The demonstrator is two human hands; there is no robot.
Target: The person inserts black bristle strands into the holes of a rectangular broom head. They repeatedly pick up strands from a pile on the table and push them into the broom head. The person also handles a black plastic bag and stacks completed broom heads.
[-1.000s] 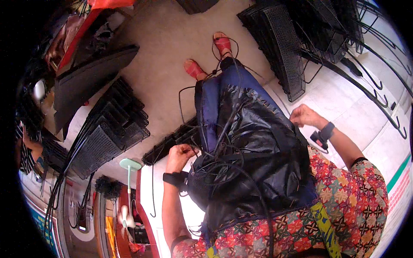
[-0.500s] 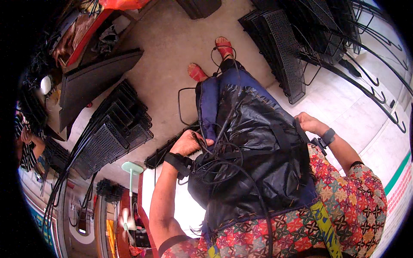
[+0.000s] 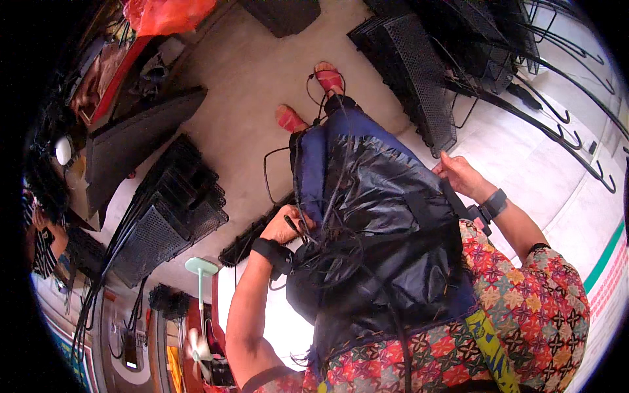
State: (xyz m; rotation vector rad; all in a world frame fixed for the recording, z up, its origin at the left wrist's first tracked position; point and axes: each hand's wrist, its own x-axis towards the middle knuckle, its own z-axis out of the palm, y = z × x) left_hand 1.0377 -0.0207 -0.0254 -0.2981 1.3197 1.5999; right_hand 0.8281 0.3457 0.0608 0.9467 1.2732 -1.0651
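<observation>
A shiny black apron-like sheet (image 3: 419,242) covers my lap over blue trousers (image 3: 367,128). Thin black cables (image 3: 337,242) lie tangled on its left part. Among them my left hand (image 3: 283,224) is closed on a black cable, its dark end showing between the fingers. At the sheet's right edge my right hand (image 3: 462,175) has its fingers drawn together; what they hold, if anything, is too small to make out. Its fingertips come close to the lower corner of a black mesh rack (image 3: 419,92). Both wrists wear dark bands.
Black mesh racks (image 3: 167,216) with long rods stand on the left, and hooked rods (image 3: 570,137) reach out on the right. A black panel (image 3: 141,134) leans at upper left. Beside my left arm are a pale green round-topped stand (image 3: 201,266) and a small fan (image 3: 196,346). Another person's hand (image 3: 56,229) shows far left.
My right hand has shifted up and left, past the sheet's edge toward the mesh rack. The left hand stays at the cables, slightly lower. The whole view has tilted a little.
</observation>
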